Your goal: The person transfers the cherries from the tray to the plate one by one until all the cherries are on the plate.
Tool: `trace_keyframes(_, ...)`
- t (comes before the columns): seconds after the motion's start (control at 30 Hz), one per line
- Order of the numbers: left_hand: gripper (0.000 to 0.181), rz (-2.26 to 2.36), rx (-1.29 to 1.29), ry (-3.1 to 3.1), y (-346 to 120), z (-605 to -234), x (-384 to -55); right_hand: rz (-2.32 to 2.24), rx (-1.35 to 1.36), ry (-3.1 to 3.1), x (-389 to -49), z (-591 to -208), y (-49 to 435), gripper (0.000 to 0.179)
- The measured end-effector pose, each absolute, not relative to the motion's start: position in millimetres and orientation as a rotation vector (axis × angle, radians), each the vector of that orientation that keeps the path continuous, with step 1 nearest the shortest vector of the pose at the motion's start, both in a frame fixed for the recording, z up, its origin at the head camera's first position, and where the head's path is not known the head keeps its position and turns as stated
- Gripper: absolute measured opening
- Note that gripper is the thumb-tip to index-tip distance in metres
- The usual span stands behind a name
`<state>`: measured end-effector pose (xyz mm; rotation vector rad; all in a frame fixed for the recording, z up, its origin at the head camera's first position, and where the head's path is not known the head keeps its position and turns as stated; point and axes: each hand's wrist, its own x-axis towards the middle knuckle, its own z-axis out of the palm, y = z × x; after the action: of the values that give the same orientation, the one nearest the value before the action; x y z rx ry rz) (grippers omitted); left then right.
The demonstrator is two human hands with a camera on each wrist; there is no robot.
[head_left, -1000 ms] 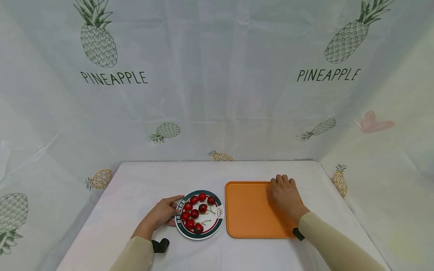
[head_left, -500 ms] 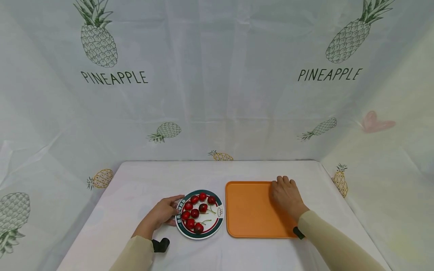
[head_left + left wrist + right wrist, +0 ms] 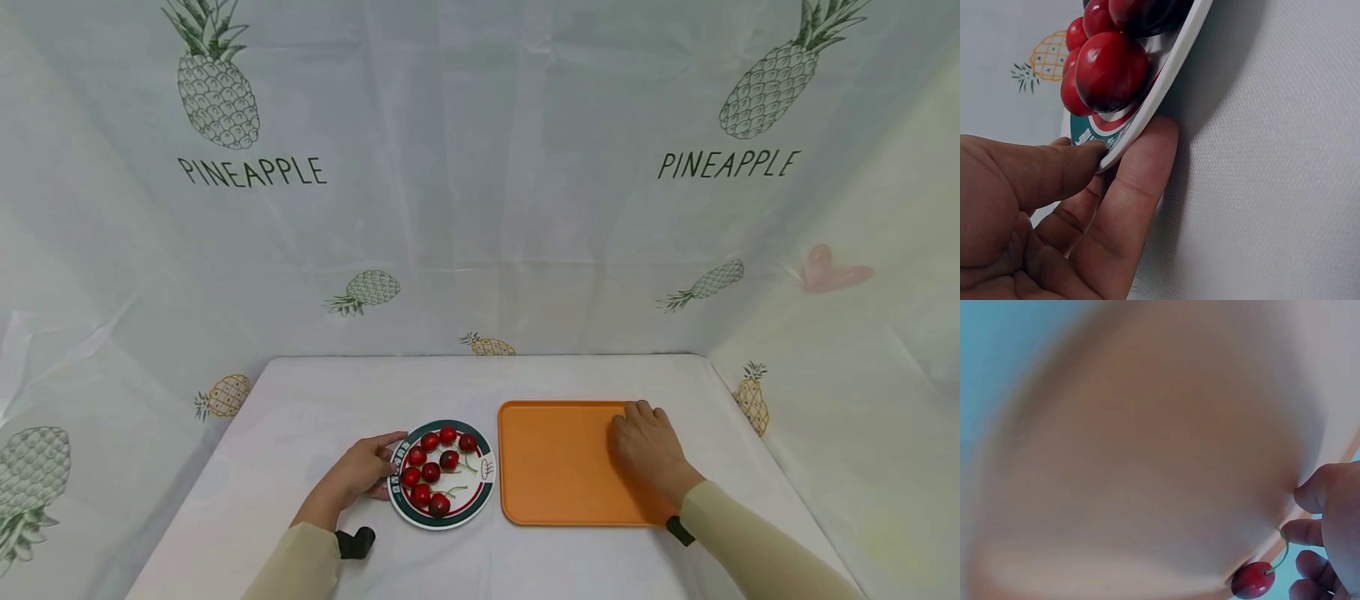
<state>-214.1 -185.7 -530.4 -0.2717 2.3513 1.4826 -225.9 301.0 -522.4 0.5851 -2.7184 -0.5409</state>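
In the head view my left hand [image 3: 360, 468] holds the left rim of a round plate [image 3: 480, 500] with a green border. The left wrist view has the thumb on top of the plate's edge and a finger underneath. Several red cherries [image 3: 431, 472], some with green stems, lie on it. My right hand [image 3: 652, 446] is over the right part of an orange tray [image 3: 551, 467], near its far edge. A single cherry [image 3: 1254, 579] shows beneath it in the right wrist view, its stem by the index fingertip. Thumb and index finger stand apart; the head view hides this cherry.
The plate and tray sit side by side on a white-covered table [image 3: 337, 392], a narrow gap between them. A pale curtain [image 3: 480, 208] with pineapple prints rises behind the table and along both sides. Black straps [image 3: 356, 544] sit at the wrists.
My right hand has shifted right and slightly nearer over the tray. The left hand, the plate and its cherries have kept their places.
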Motion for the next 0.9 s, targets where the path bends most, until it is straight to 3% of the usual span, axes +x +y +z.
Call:
trace_keyframes(0.5,0.062,1.493,-0.255,2.348,-187,-529,-214,-0.454,0.556,-2.732,-199,-517,331,0.029)
trace_keyframes(0.9,0.06,1.524,-0.236,2.331,-187,-528,-212,-0.292,0.366,-2.733,-215,-520,331,0.022)
